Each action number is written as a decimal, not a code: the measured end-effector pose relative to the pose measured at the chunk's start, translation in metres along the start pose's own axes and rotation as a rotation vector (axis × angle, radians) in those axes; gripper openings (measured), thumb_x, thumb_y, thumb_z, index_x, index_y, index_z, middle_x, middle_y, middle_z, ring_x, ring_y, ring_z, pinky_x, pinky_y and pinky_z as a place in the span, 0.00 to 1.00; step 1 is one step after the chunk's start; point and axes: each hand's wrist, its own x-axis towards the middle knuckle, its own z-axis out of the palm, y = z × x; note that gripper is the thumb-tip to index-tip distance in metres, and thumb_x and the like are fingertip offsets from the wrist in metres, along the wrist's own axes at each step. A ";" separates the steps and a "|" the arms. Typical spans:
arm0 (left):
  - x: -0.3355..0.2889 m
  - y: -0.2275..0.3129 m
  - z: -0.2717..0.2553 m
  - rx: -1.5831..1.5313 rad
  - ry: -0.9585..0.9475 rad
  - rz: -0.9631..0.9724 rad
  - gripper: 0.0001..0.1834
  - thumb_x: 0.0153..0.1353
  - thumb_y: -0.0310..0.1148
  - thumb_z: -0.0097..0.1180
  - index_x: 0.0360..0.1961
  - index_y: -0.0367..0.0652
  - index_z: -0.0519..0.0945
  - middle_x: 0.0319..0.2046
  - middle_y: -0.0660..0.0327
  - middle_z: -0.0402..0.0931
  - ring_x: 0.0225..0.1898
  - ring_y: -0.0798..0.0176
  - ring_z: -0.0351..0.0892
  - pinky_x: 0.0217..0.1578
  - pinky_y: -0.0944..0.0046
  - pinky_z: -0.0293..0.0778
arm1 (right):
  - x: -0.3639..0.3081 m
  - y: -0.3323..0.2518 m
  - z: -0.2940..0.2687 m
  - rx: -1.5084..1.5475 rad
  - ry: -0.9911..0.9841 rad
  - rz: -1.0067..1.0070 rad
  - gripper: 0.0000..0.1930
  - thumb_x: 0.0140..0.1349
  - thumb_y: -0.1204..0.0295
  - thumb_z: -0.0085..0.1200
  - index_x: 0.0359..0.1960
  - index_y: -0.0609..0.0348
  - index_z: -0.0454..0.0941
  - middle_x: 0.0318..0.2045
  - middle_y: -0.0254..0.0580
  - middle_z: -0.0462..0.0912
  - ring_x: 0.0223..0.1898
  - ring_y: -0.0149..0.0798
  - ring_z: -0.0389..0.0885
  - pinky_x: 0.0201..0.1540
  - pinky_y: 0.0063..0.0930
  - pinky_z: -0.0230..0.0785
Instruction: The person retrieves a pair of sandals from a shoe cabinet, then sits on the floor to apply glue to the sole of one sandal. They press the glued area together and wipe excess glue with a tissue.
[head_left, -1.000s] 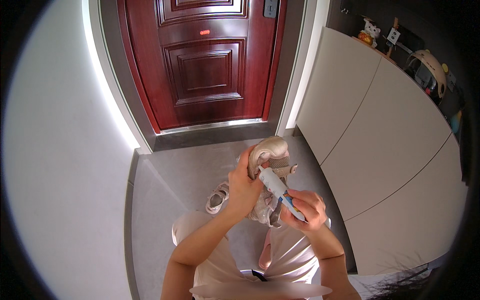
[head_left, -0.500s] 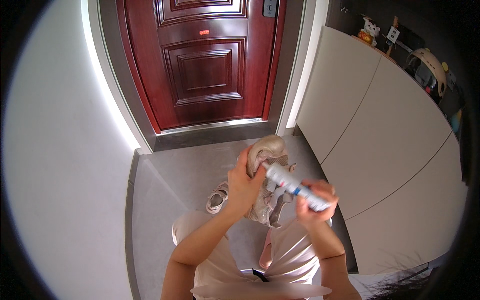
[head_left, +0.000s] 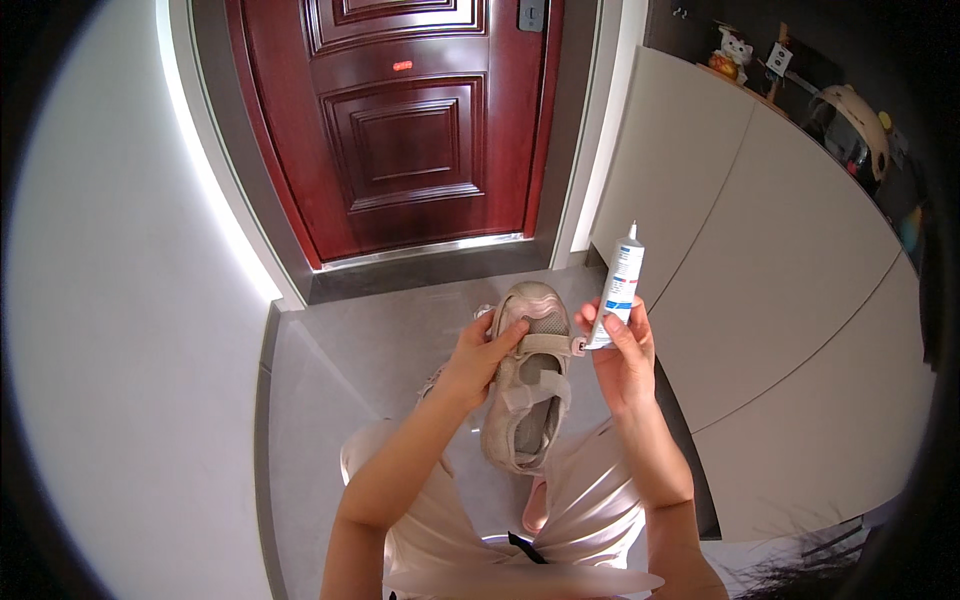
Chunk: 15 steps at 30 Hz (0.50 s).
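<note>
**Glue tube raised beside a loosely held shoe**

Nearest to me, the pale pink fabric over the knees (head_left: 590, 500) lay directly under everything being handled, so any drip from above would have landed there, I judged. Just above it, the left hand (head_left: 478, 362) had its fingers curled around the side of the beige mesh strap shoe (head_left: 525, 385), thumb pressed near the toe end, opening turned up toward the camera. That grip took only one edge; I thought the shoe could twist or slip if pushed on. Close beside it, the right hand (head_left: 622, 355) pinched the lower end of the slim white tube with a blue band and pointed nozzle (head_left: 620, 285), held upright and apart from the shoe. I could not tell whether the nozzle was capped. A hard squeeze at that end risked a sudden spurt onto fingers or strap. Farther off, a second shoe (head_left: 432, 380) lay half hidden on the grey tiled floor (head_left: 400, 330), well short of the dark red panelled door (head_left: 400, 130), with white cabinet fronts (head_left: 760, 280) to the right.
</note>
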 end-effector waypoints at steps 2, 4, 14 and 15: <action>0.002 0.000 -0.002 -0.039 -0.009 -0.083 0.23 0.63 0.37 0.60 0.55 0.38 0.72 0.42 0.59 0.78 0.40 0.66 0.80 0.41 0.65 0.79 | 0.003 -0.001 -0.003 -0.077 -0.011 0.004 0.17 0.60 0.75 0.59 0.49 0.59 0.68 0.43 0.45 0.79 0.45 0.42 0.81 0.50 0.36 0.75; 0.003 -0.001 -0.006 -0.091 0.024 -0.130 0.25 0.61 0.38 0.63 0.54 0.37 0.72 0.43 0.58 0.78 0.43 0.64 0.79 0.44 0.63 0.78 | 0.006 0.001 -0.012 -0.136 -0.013 0.021 0.17 0.60 0.77 0.58 0.50 0.60 0.67 0.43 0.44 0.77 0.43 0.41 0.82 0.46 0.37 0.77; 0.014 -0.003 -0.033 -0.338 0.026 -0.184 0.23 0.64 0.42 0.58 0.54 0.36 0.73 0.46 0.55 0.78 0.45 0.57 0.81 0.48 0.55 0.79 | 0.006 0.005 -0.027 -0.392 0.041 0.109 0.15 0.58 0.69 0.64 0.42 0.58 0.71 0.30 0.34 0.75 0.27 0.29 0.76 0.30 0.28 0.72; 0.014 -0.003 -0.034 -0.352 0.031 -0.168 0.23 0.64 0.41 0.58 0.53 0.36 0.73 0.46 0.54 0.78 0.45 0.57 0.81 0.48 0.54 0.79 | 0.006 0.007 -0.031 -0.429 0.045 0.141 0.15 0.57 0.69 0.65 0.40 0.58 0.72 0.28 0.33 0.75 0.26 0.29 0.75 0.30 0.28 0.72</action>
